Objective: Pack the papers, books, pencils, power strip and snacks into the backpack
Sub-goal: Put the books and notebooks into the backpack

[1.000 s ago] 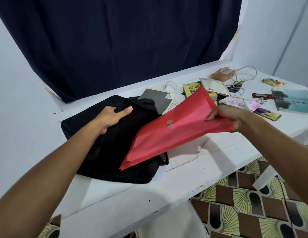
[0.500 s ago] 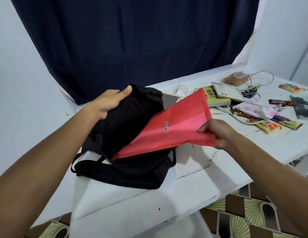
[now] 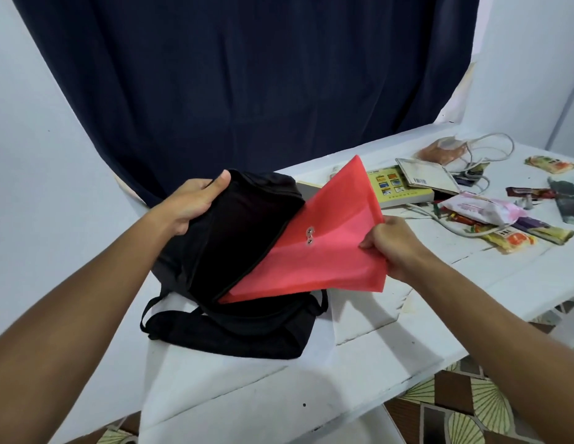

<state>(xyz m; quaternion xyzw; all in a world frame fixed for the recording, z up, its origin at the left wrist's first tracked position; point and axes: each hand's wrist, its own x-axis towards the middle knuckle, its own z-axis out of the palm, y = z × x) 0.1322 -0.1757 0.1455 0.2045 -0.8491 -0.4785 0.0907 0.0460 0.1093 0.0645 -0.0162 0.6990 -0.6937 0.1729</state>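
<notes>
The red folder (image 3: 324, 241) sits with its lower left end already inside the mouth of the black backpack (image 3: 234, 251), the rest sticking out to the right — tilted, with its string-and-button clasp showing. The right hand (image 3: 394, 248) pinches the folder's right edge, fingers clenched on it with the thumb on top. The left hand (image 3: 192, 203) grips the backpack's upper flap and holds it up, thumb over the rim, fingers curled round the fabric. The backpack lies on the white bench (image 3: 311, 379), its straps spilling toward the near edge. Further right on the bench lie a yellow book (image 3: 394, 190) with a thinner booklet (image 3: 426, 179) on it, a white cable (image 3: 490, 149) and several snack packets (image 3: 510, 240) — all well apart from the backpack. A dark curtain (image 3: 247, 75) hangs behind
</notes>
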